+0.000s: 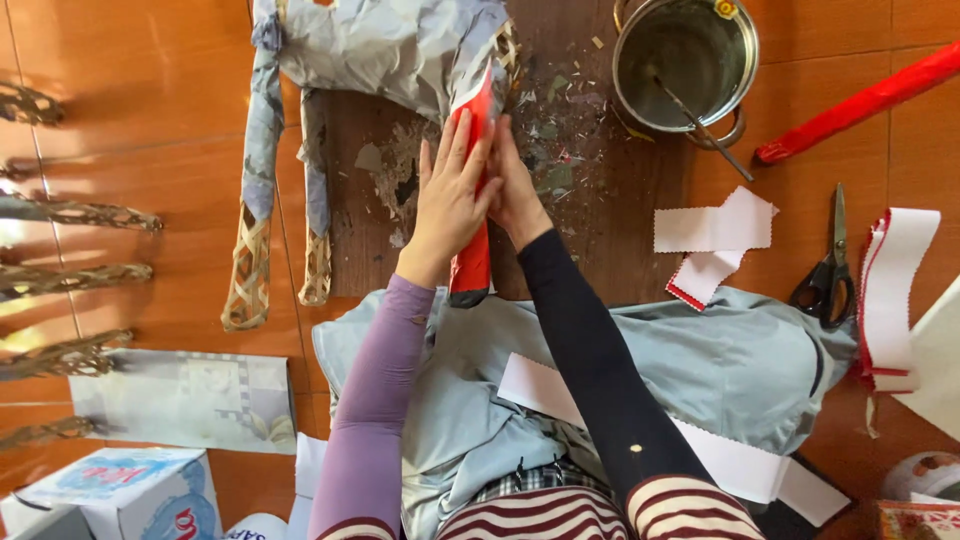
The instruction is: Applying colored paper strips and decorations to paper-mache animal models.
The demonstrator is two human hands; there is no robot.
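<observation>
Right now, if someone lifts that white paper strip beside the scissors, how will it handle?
The white paper strip is probably floppy: it already bends and folds over itself. Likely very light, being thin sheet. It lies flat on the floor by the scissors, so it shouldn't roll, though it may crease.

2 bare hands are seen, the left hand (450, 200) and the right hand (518, 190). a tight lilac sleeve is worn on the left arm, a black one on the right. maroon-and-cream striped cuffs are shown above both.
</observation>
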